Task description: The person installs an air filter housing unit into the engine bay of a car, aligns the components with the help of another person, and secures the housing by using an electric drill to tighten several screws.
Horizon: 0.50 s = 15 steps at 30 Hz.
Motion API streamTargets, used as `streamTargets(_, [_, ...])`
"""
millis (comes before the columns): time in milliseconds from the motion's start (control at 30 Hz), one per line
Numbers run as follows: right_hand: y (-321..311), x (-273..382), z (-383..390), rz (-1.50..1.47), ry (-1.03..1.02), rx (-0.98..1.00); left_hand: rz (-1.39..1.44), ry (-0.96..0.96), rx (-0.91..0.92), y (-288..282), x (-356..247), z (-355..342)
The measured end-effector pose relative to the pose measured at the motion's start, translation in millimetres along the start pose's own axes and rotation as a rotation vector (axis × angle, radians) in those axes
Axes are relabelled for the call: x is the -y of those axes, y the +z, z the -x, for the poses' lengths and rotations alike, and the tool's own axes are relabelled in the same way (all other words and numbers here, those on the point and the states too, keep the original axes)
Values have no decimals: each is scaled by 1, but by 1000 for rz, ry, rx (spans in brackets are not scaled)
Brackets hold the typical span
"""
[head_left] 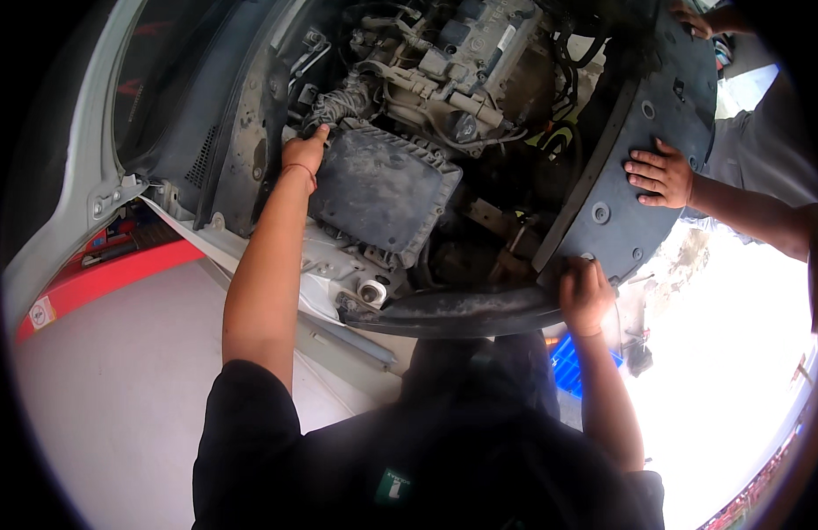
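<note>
In the engine bay, my left hand (305,159) is at the rear corner of a black air filter box (373,185), beside a ribbed intake hose (343,104). One digit stretches toward the hose; the others curl down and are partly hidden, so what they hold cannot be made out. My right hand (587,296) is closed over the near corner of a dark grey plastic front panel (625,168), its fingers bent at the edge. Another person's hand (662,175) lies flat on the same panel, and a further hand (691,19) touches its far end.
A dusty engine (466,66) fills the far side of the bay. The windscreen edge and white body pillar (69,194) stand at left, above a red tool cart (117,269). A blue plastic crate (569,364) sits on the floor below the panel.
</note>
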State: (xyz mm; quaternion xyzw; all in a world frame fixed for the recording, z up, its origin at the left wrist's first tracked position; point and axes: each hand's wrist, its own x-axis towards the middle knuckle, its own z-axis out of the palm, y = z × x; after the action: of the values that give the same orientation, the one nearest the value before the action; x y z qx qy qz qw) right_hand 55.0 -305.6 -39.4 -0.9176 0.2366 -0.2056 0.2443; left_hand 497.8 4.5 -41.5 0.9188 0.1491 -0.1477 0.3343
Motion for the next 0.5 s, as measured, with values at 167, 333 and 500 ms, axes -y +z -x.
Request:
streamTargets(167, [2, 2, -1, 13, 3, -1, -75, 111, -58, 2, 0, 15])
streamTargets(333, [1, 4, -2, 47, 17, 15, -78, 162, -89, 2, 0, 25])
streamTargets(500, [2, 5, -4, 43, 18, 10, -2, 212, -30, 1, 19, 7])
